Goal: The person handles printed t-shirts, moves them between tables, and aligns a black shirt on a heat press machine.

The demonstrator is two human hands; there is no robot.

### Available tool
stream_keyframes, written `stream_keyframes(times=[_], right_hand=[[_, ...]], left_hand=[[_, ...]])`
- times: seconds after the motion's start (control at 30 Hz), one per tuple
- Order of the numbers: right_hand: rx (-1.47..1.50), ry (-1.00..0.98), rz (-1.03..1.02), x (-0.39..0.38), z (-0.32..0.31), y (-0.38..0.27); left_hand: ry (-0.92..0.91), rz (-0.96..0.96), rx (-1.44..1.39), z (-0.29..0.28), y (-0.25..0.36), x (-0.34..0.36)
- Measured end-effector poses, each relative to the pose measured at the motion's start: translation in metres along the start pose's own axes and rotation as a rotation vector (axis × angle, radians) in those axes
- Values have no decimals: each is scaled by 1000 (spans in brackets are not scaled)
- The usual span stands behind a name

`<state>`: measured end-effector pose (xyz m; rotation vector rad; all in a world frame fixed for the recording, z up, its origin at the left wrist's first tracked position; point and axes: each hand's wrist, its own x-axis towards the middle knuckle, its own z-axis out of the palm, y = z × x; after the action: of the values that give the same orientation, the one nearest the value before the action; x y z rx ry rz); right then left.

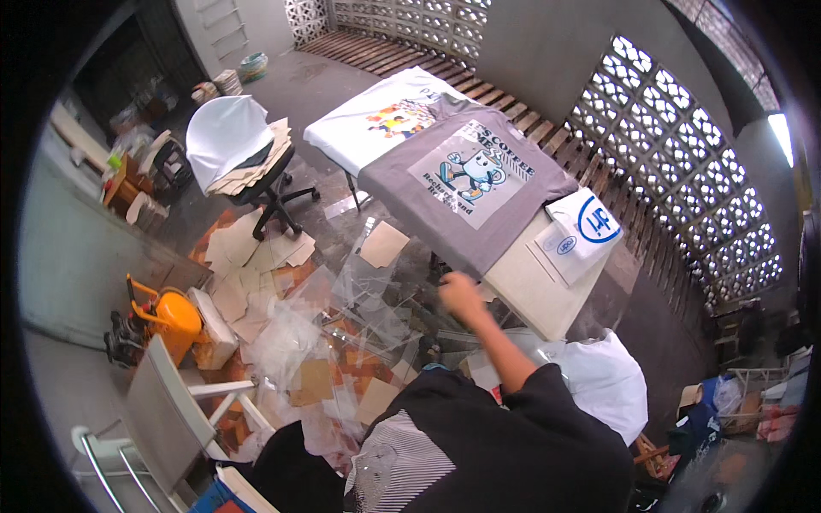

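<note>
Right hand (460, 295): centre frame, blurred, at the near hem of the grey shirt (466, 192); grip cannot be told.
Grey shirt: soft cotton, square cartoon print, flat on the surface (534, 291), overlapping a white shirt (376, 115).
Floor (299, 333): clear plastic sheets, cardboard squares.
Chair (248, 162): stacked cardboard, white cloth.

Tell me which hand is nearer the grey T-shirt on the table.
Right. The right hand reaches just below the grey T-shirt's front hem, blurred, so contact is unclear. The left hand is out of view.
</note>
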<state>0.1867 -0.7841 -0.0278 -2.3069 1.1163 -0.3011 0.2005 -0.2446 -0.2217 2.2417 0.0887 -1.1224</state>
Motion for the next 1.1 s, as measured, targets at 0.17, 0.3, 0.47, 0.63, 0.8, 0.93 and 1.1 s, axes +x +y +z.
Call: stream_keyframes(times=[0.17,0.3,0.47,0.63,0.8,0.93,1.1], right_hand=[[-197,146,173,58,-37,126],[-66,281,-10,91,-8,117],[231,277,-59,157,5,58],[331,446,-65,306,-32,64],[78,522,-45,482,-43,87],[-305,660,81,585,-49,118],[-478,406,306,630,-56,155]], left_hand=[[-83,231,234,-18,85,54],[-36,465,417,-54,202,108],[10,581,504,-73,400,156],[-92,963,282,3,636,201],[-251,1291,279,108,847,274],[-298,1631,276,215,1001,333],[-532,1752,393,307,1117,397]])
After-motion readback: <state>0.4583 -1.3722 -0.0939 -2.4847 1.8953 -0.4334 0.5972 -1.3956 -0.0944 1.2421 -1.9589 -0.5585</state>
